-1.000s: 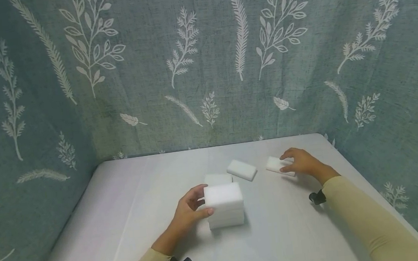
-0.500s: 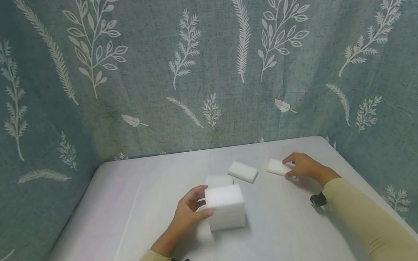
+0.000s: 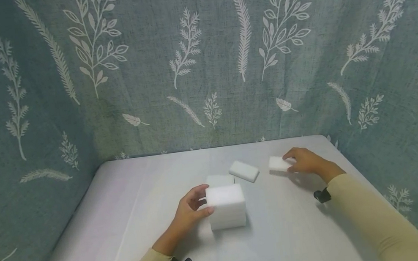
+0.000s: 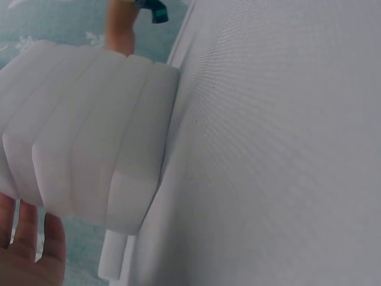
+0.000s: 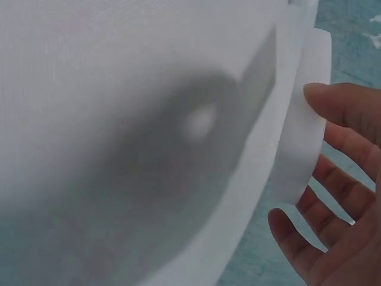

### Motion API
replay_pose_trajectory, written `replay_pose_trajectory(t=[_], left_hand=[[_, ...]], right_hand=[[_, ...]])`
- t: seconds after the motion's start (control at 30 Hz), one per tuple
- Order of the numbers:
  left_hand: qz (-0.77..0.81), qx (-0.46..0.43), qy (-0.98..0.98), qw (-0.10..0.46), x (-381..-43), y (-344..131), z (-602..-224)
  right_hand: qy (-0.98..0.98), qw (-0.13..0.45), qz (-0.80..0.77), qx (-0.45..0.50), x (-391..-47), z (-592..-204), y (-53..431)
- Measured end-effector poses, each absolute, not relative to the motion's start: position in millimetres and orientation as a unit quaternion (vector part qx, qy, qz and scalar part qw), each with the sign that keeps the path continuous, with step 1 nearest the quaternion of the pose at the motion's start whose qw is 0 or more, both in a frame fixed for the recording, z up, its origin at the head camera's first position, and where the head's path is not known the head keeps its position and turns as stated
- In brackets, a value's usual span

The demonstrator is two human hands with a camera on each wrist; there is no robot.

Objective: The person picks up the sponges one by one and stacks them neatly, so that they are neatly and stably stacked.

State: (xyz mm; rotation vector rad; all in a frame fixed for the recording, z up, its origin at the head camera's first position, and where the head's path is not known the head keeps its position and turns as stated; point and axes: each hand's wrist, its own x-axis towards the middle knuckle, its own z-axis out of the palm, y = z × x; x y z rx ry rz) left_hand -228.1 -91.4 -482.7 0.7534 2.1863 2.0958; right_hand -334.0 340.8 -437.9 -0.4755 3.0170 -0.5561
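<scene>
A squared stack of white sponge blocks [image 3: 226,206] stands on the table, its several layers clear in the left wrist view. My left hand [image 3: 189,208] holds the stack at its left side, thumb on the near face and forefinger at the far corner. Off to the right, my right hand [image 3: 305,161] pinches a single white sponge [image 3: 278,164] by its right end. In the right wrist view that sponge [image 5: 302,128] is raised a little off the table, with its shadow apart from it. The thumb lies on one face; the fingers behind are partly hidden.
Another white sponge [image 3: 244,171] lies at an angle between the stack and my right hand. One more flat sponge [image 3: 219,180] sits just behind the stack, partly covered by it. Leaf-patterned green curtain [image 3: 202,63] hangs around the white table [image 3: 157,221].
My right hand has closed its thumb and fingers on the right-hand sponge, which has turned straighter and lifted slightly. My left hand stays at the stack, whose layers look more evenly aligned.
</scene>
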Motion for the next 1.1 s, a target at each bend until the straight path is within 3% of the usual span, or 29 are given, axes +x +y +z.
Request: replay_pose_trajectory(t=[0.47,1.1], left_hand=[[0.67,0.233,0.705,0.007,-225,-90,-476],[0.678,0.241,0.694,0.006,-227,-90,-481]], right_hand=[[0.96,-0.029,-0.154,-0.232,-321,-405,328],[0.945,-0.034,-0.153,-0.286,-297,-373,292]])
